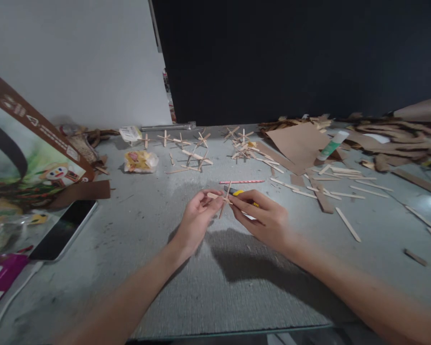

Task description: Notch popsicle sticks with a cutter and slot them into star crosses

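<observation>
In the middle of the table, my left hand (pixel 198 216) pinches one arm of a small cross of wooden craft sticks (pixel 229 196) between thumb and fingers. The fingertips of my right hand (pixel 266 215) close on the opposite side of the same cross. Just behind the right fingers shows a yellow and dark tool (pixel 238 192), which looks like a utility knife. Those fingers partly cover it, and I cannot tell whether they touch it. A red patterned pencil (pixel 242 182) lies beyond both hands.
Several stick crosses (pixel 197 155) stand or lie farther back. Loose craft sticks (pixel 348 224), cardboard (pixel 298 143) and a glue stick (pixel 333 145) are on the right. To the left are a phone (pixel 65 230), a printed box (pixel 39 134) and a yellow packet (pixel 140 162).
</observation>
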Tool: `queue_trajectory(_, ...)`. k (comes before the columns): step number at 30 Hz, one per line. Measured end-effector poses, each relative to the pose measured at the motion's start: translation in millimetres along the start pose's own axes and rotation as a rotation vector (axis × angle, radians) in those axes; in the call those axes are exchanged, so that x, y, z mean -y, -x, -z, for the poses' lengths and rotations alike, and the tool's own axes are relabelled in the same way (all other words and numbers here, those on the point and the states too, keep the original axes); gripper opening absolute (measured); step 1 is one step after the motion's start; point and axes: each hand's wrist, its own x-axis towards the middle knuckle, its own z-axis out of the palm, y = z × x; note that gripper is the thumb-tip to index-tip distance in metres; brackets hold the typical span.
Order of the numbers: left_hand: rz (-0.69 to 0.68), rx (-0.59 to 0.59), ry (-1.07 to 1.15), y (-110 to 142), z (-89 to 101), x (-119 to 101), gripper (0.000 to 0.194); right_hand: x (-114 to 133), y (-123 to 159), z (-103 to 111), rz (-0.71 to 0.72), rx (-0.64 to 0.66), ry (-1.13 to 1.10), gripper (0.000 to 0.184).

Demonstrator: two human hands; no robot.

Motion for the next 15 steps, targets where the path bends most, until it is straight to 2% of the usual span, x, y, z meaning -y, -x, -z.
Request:
queue_trajectory(4, 0.049, 0.031, 0.019, -0.1, -0.7, -1.2, 0.036, -1.8, 1.3, 0.1, 0.017, 0.019, 0.023, 0.032)
queue_trajectory(9, 0.013, -0.020, -0.043, -1.5, 3.1, 0.6, 0.035, -2.9, 2.3, 0.0, 0.011, 0.034, 0.015, 0.033)
queue_trajectory(15, -0.021, -0.013, -0.096, -2.7, 6.6, 2.4, 0.040, 0.4, 0.6, 4.6, 0.049, 0.042, 0.048, 0.034)
